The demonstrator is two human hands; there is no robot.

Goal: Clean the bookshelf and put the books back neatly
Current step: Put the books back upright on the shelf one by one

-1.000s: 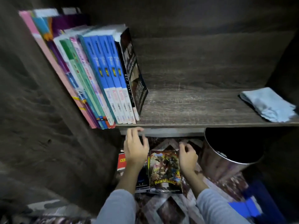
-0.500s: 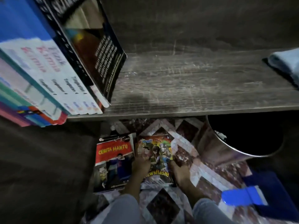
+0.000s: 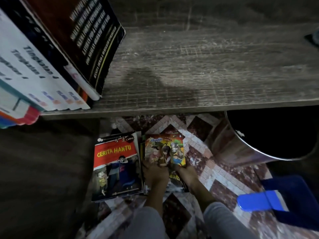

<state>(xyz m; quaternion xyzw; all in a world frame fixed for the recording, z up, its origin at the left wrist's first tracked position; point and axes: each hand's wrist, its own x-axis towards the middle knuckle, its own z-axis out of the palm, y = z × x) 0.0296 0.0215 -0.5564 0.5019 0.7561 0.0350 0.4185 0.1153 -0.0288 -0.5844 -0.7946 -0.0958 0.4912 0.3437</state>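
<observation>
Your grey sleeves come in at the near edge, and both hands are down at the patterned floor. Your left hand and right hand sit side by side. Their fingers curl onto the near edge of the colourful comic book, one hand at each lower corner, holding it (the blur hides how far the thumbs wrap). Just left of your left fingers lies the red Cerita Hantu book, flat and face up. Well apart to the right of your right fingers lies a blue dustpan, and beyond it stands a metal bin. Past your fingertips and higher up runs the shelf board. The shelved books lean at its far left, with a black book outermost.
</observation>
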